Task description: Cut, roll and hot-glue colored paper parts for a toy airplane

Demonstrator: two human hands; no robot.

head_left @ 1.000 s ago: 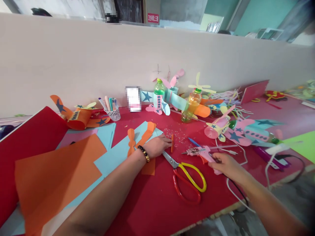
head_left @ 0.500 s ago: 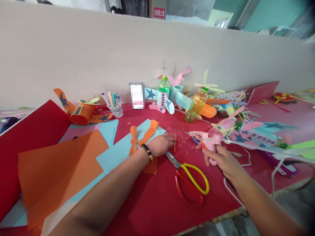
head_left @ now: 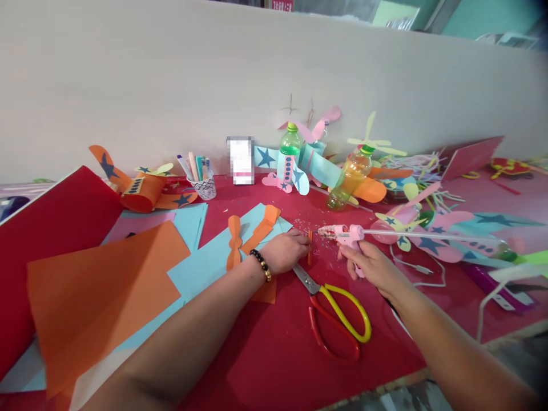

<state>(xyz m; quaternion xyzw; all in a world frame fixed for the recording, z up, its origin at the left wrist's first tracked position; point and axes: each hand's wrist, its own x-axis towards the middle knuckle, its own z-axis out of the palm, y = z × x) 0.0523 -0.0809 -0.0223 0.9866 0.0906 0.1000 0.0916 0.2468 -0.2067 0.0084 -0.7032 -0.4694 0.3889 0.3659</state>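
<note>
Pink at centre-right, a glue gun (head_left: 354, 232) is sitting clamped in the right hand (head_left: 375, 266), the left hand (head_left: 286, 251), grip unclear, is touching an orange strip (head_left: 310, 252), a mid-left cup (head_left: 204, 189) is holding pens (head_left: 192, 166), and a top-edge red sign (head_left: 282, 5) is showing cropped characters.

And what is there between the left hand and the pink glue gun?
In the head view, a narrow orange strip is between the left hand and the pink glue gun, close against the hand; whether it is gripped, I cannot tell.
</note>
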